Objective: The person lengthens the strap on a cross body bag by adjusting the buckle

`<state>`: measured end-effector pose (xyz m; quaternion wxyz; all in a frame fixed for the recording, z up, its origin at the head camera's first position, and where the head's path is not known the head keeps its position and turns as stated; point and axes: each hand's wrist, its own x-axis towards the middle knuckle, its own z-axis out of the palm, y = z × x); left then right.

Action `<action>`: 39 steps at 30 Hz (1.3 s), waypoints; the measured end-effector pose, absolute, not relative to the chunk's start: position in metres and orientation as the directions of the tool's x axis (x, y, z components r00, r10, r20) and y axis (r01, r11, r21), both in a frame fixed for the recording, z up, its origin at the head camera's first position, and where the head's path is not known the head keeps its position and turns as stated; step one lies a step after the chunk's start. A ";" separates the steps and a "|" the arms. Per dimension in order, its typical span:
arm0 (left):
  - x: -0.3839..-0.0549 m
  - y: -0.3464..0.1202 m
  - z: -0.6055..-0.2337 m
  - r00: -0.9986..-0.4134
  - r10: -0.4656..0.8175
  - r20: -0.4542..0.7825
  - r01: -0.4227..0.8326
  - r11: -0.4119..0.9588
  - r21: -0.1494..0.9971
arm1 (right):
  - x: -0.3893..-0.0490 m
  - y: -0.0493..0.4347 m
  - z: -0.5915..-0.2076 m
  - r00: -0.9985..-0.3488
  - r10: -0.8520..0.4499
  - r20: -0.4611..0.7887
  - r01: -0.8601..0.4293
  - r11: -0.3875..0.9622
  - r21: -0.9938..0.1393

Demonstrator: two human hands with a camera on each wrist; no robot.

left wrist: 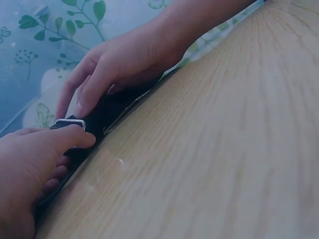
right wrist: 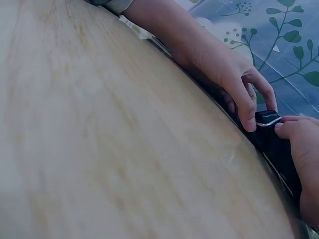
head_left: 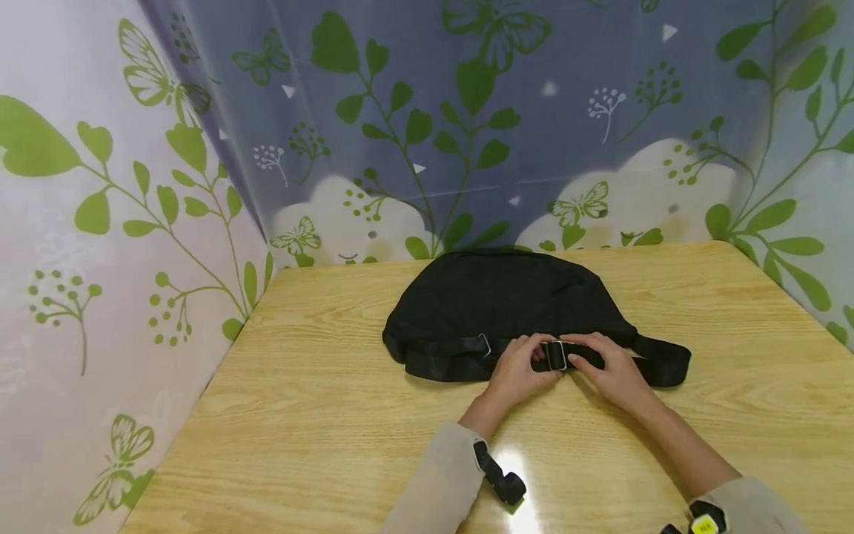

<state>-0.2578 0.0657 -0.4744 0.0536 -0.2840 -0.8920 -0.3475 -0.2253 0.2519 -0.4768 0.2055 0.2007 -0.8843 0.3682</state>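
A black fabric bag (head_left: 500, 297) lies flat on the table, its black strap (head_left: 667, 365) stretched along the near side. On the strap sits a silver-rimmed slider buckle (head_left: 556, 355). My left hand (head_left: 523, 374) pinches the buckle's left side, its thumb (left wrist: 79, 137) close against the metal frame. From the right, my right hand (head_left: 614, 374) pinches the strap beside the buckle with thumb and fingers. In the right wrist view the buckle (right wrist: 269, 118) shows between both hands. The fingers partly cover the strap.
A second metal ring (head_left: 485, 344) sits on the strap to the left of the hands. The wood-grain table (head_left: 300, 430) reaches back to a patterned cloth backdrop (head_left: 400, 148), with more cloth at both sides. A black band (head_left: 500, 475) hangs from the left wrist.
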 end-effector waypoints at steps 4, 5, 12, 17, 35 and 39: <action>-0.257 0.067 -0.473 -0.840 0.476 0.261 0.533 0.629 0.567 | -0.227 0.251 -0.478 -0.838 -0.192 0.511 -0.501 0.645 -0.577; -0.257 0.067 -0.473 -0.841 0.476 0.258 0.531 0.634 0.563 | -0.227 0.251 -0.478 -0.837 -0.189 0.513 -0.499 0.647 -0.576; -0.258 0.069 -0.474 -0.837 0.464 0.291 0.542 0.628 0.558 | -0.226 0.251 -0.477 -0.821 -0.122 0.558 -0.474 0.690 -0.547; -0.258 0.070 -0.474 -0.840 0.454 0.297 0.538 0.629 0.561 | -0.224 0.251 -0.474 -0.823 -0.080 0.562 -0.453 0.687 -0.567; -0.258 0.069 -0.476 -0.844 0.428 0.322 0.530 0.575 0.624 | -0.225 0.253 -0.479 -0.746 -0.331 0.578 -0.601 0.708 -0.371; -0.259 0.069 -0.478 -0.822 0.417 0.388 0.568 0.567 0.596 | -0.226 0.253 -0.480 -0.712 -0.349 0.609 -0.616 0.727 -0.304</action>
